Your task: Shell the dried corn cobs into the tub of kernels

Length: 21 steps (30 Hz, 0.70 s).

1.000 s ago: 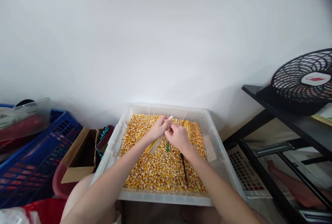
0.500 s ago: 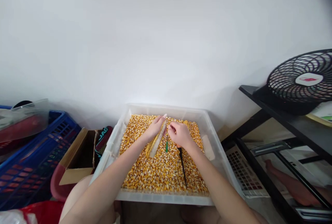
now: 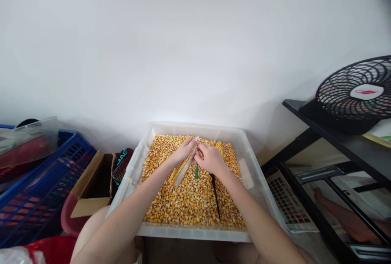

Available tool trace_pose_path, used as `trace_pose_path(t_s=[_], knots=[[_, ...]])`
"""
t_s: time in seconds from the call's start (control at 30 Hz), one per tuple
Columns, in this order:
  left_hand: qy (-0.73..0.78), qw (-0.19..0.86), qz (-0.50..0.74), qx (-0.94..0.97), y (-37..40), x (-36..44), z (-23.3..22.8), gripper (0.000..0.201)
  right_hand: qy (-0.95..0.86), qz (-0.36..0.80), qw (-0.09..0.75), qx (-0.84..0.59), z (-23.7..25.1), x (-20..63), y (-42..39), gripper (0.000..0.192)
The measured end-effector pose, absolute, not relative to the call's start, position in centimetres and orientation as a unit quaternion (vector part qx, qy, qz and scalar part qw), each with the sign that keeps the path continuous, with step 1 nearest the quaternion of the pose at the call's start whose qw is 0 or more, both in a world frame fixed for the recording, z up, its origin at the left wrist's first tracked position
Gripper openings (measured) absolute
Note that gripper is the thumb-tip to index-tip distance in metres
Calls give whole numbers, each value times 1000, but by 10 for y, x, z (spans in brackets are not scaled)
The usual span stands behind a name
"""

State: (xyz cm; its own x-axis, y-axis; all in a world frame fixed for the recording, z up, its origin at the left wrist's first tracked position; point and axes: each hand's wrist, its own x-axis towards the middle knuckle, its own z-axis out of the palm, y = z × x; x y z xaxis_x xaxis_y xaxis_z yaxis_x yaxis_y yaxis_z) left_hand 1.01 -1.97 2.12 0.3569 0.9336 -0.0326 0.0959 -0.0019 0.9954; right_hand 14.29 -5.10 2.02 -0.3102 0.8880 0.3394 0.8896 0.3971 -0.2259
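Right hand (image 3: 210, 159) hides the corn cob's (image 3: 183, 166) tip, seemingly gripping it.

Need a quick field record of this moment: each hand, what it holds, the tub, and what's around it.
left hand: grips the upper end of a partly stripped corn cob
right hand: on the cob's top, fingers closed; a green tool shows just below it
tub: clear plastic, filled with loose kernels
in tub: black stick; second cob behind the right hand
left side: blue crate, cardboard box
right side: black fan on black shelf
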Motion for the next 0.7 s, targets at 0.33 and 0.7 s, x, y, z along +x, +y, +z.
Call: trace_pose_path(t_s=[0.33, 0.7], knots=[[454, 478, 375, 652, -16, 14, 6, 37, -785, -14, 245, -569, 5, 136, -48, 14], [437, 538, 366, 621, -17, 15, 17, 34, -773, 12, 277, -570, 12, 136, -48, 10]])
